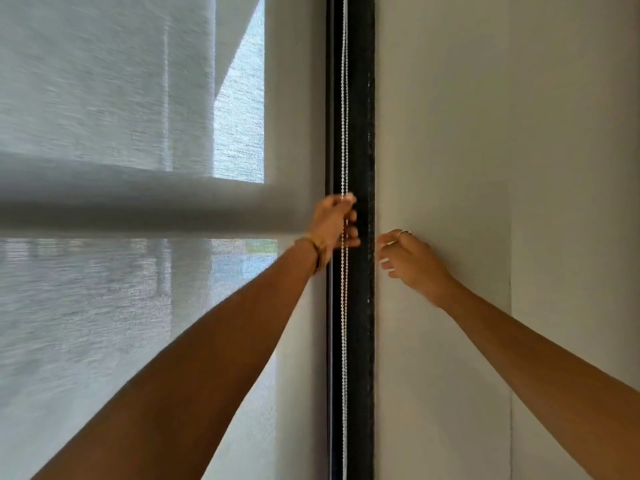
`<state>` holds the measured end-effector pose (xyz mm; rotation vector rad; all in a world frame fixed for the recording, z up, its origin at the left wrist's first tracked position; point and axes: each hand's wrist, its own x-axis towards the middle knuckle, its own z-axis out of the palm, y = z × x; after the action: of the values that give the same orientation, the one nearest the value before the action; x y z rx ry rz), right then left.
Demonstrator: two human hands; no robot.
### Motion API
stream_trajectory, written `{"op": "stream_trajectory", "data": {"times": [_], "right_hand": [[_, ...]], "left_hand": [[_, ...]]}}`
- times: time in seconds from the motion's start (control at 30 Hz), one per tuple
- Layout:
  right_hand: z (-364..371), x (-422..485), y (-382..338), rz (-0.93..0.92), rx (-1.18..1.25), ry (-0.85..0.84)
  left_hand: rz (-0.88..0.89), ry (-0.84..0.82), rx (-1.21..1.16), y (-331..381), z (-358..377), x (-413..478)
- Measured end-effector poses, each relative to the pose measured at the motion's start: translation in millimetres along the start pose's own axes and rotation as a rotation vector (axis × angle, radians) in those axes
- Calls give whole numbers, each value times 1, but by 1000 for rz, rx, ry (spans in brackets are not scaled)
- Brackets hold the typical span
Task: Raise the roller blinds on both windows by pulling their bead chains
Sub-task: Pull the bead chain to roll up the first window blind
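A white bead chain (pixel 344 98) hangs as a doubled strand in front of the black window frame (pixel 360 133), running from the top of the view to the bottom. My left hand (pixel 334 223), with a bracelet at the wrist, is closed around the chain at mid height. My right hand (pixel 408 261), wearing a ring, hovers just right of the frame against the wall, fingers loosely curled and holding nothing. The sheer grey roller blind (pixel 121 306) covers the window on the left; a blurred horizontal band (pixel 138 202) crosses it at the height of my hands.
A plain light wall (pixel 502 168) fills the right half of the view, with a vertical seam near its right side. Through the blind, a building and pale outdoor light show faintly.
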<state>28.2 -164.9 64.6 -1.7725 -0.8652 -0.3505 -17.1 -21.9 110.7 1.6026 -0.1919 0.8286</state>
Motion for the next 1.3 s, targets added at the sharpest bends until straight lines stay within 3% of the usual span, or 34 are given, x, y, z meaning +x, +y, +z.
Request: {"op": "stream_trajectory", "data": {"times": [0.07,0.17,0.23,0.33,0.6,0.7,0.83,0.93,1.07,1.23,1.3], "right_hand": [[-1,7,-8,116,247,-40],[-3,16,-22,137,390,-25],[-3,20,-32,125,424,-10],[-1,23,-44,101,465,2],[-5,25,-94,-2,481,44],[-14,28,-115,12,630,58],[-16,28,-133,30,880,-47],[-10,26,-138,18,750,-20],[13,18,-129,-109,496,234],[38,-7,-112,-202,563,326],[48,-22,-106,-216,526,348]], "left_hand": [[65,50,-22,45,3,9],[144,93,58,76,7,12],[161,125,111,73,8,2],[182,188,-9,56,8,-11],[329,166,-137,47,35,-44],[280,136,-129,19,44,-68],[200,52,-113,-46,50,-114],[91,42,-85,-81,47,-145],[-3,-8,-20,-103,30,-174],[-123,-223,70,-107,-5,-182],[-173,-215,87,-104,-23,-175]]}}
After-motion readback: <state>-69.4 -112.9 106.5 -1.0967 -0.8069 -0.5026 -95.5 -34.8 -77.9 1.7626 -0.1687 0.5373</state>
